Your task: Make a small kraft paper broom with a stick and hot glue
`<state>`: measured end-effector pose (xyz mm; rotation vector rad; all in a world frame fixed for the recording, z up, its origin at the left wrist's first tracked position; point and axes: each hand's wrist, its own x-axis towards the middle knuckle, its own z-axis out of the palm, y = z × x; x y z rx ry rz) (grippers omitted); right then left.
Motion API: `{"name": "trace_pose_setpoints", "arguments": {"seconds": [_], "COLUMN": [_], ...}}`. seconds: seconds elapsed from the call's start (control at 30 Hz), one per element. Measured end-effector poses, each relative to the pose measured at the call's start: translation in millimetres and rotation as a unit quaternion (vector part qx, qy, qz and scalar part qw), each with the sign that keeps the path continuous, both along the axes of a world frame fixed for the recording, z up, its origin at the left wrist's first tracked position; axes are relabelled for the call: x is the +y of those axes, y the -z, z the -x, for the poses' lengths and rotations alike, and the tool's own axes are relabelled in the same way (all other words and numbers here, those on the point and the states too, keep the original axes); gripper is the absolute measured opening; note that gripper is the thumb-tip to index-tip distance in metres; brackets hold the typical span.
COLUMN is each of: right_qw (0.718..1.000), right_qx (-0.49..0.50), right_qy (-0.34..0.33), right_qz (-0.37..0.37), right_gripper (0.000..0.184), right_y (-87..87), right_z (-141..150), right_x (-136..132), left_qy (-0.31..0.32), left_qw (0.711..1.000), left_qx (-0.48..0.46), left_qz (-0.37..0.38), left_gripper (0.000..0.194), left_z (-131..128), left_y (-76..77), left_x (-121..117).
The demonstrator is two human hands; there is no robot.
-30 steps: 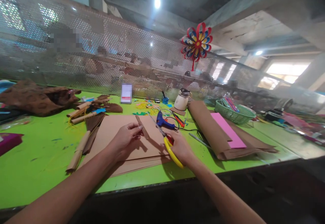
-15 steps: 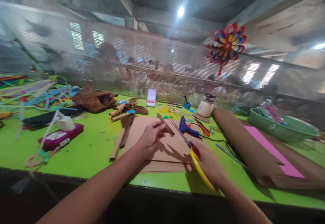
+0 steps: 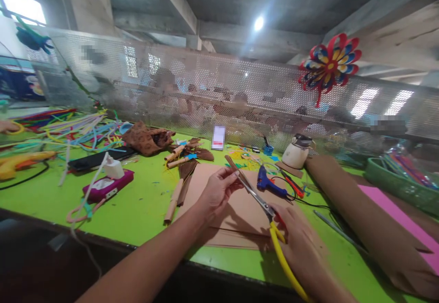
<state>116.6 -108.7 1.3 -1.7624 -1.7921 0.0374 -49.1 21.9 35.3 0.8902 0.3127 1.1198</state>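
In the head view my left hand [image 3: 219, 191] pinches a narrow strip of brown paper [image 3: 232, 162] above a stack of tan cardboard sheets [image 3: 202, 179]. My right hand [image 3: 298, 243] grips yellow-handled scissors [image 3: 258, 197], whose blades reach up to the strip close to my left fingertips. Whether the blades are around the strip or only beside it I cannot tell. Just beyond the scissors lies a blue glue gun [image 3: 270, 185], with a red-handled tool [image 3: 293, 184] beside it. Rolled brown paper pieces [image 3: 174, 202] rest along the cardboard's left edge.
A phone [image 3: 218, 138] stands upright against the mesh partition. A cream jug [image 3: 297, 152], folded brown paper [image 3: 336, 202] and a green basket [image 3: 398, 181] are on the right. On the left are a purple power strip [image 3: 109, 186], pipe cleaners [image 3: 92, 129] and another person's hand [image 3: 6, 127].
The scissor blades have come up to the brown strip, and the gap between them is gone. The whole view has swung left, bringing another person's hand into sight.
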Motion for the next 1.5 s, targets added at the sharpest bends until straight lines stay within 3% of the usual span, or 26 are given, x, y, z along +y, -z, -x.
{"name": "trace_pose_setpoints", "arguments": {"seconds": [0.17,0.43,0.8,1.07,1.33,1.5], "right_qw": [1.000,1.000,0.999,0.999,0.998,0.999], "right_qx": [-0.002,-0.011,0.034,0.033,0.053,0.042], "right_qy": [0.020,0.021,0.009,0.007,-0.008,-0.008], "right_qz": [-0.003,-0.008,0.010,0.008,0.024,0.028], "right_gripper": [0.049,0.051,0.052,0.054,0.050,0.048], "right_y": [-7.6,-0.8,-4.4,4.7,-6.4,1.7], "right_z": [5.0,-2.9,3.8,-5.8,3.3,-3.4], "right_x": [-5.4,1.3,-7.4,-1.7,-9.6,-6.6], "left_qy": [0.002,-0.006,-0.012,-0.009,-0.010,-0.007], "left_qw": [1.000,1.000,0.999,1.000,0.999,0.999], "left_qx": [-0.016,-0.009,0.011,0.016,0.028,0.037], "left_qz": [-0.010,-0.010,-0.031,-0.022,-0.028,-0.030], "left_gripper": [0.019,0.019,0.017,0.017,0.017,0.016], "left_z": [0.9,0.7,0.8,1.6,1.4,1.7], "left_y": [-4.6,-0.7,0.1,-0.5,-0.8,-0.5], "left_x": [-4.0,-0.5,-1.8,-2.5,-3.2,-3.3]}}
